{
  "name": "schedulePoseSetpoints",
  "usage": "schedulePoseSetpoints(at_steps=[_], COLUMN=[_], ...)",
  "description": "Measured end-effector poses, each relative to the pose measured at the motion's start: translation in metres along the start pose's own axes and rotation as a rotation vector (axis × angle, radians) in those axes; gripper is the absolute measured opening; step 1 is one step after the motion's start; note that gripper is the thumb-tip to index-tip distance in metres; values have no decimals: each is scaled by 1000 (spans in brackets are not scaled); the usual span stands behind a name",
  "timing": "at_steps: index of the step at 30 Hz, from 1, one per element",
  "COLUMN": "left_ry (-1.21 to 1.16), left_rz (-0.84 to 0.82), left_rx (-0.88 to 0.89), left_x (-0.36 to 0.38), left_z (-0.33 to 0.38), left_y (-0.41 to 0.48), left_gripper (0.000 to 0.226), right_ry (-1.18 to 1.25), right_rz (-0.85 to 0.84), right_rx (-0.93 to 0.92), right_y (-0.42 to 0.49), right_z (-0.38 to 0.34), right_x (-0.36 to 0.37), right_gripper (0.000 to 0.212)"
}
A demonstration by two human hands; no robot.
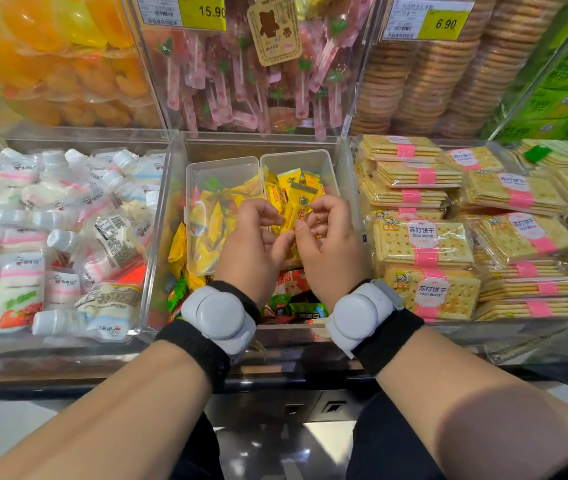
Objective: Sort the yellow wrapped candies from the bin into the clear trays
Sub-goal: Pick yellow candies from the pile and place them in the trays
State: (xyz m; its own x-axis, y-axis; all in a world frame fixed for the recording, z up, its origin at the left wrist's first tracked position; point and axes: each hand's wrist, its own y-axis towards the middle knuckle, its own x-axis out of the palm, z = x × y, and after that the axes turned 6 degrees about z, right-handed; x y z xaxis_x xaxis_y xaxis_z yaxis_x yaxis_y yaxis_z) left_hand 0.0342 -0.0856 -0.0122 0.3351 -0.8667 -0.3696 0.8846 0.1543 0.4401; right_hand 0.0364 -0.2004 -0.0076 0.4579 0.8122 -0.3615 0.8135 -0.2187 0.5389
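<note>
Two clear trays sit side by side in the middle bin [158, 258]. The left tray [222, 168] holds several yellow wrapped candies. The right tray [320, 161] is heaped with more of them. My left hand [253, 245] and my right hand [332, 244] hover together over the near part of the trays, fingers curled. A yellow wrapped candy [298, 211] stands between the two hands, with the fingertips of both on it. Loose yellow, red and green candies [287, 304] lie in the bin under my wrists.
A bin of white pouch drinks [57, 237] lies to the left. Stacks of soda biscuit packs [424, 244] lie to the right. Behind stand clear bins of orange jellies [57, 64], pink lollipops [248, 81] and round biscuits [427, 81]. A metal shelf edge [293, 372] runs below.
</note>
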Motion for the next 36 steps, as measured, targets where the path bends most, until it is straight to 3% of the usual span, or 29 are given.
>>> schedulePoseSetpoints(at_steps=[9,16,20,25,36], left_ry=[-32,24,131,238,272], left_rz=[-13,-88,-163,-166,-156], left_rx=[-80,-48,29,122,138], left_x=[2,2,4,4,4], left_z=[-3,-6,-8,-5,-4], left_y=[-2,-2,-3,-3,-5], left_gripper=[24,44,54,59,60], right_ry=[55,-18,-54,-172,-496], right_rz=[-127,-10,17,-88,-185], right_rx=[49,-13,-16,14,-19], right_y=[2,9,10,14,15], right_z=[1,7,10,10,11], right_x=[4,3,3,9,13], right_gripper=[23,7,14,27,33])
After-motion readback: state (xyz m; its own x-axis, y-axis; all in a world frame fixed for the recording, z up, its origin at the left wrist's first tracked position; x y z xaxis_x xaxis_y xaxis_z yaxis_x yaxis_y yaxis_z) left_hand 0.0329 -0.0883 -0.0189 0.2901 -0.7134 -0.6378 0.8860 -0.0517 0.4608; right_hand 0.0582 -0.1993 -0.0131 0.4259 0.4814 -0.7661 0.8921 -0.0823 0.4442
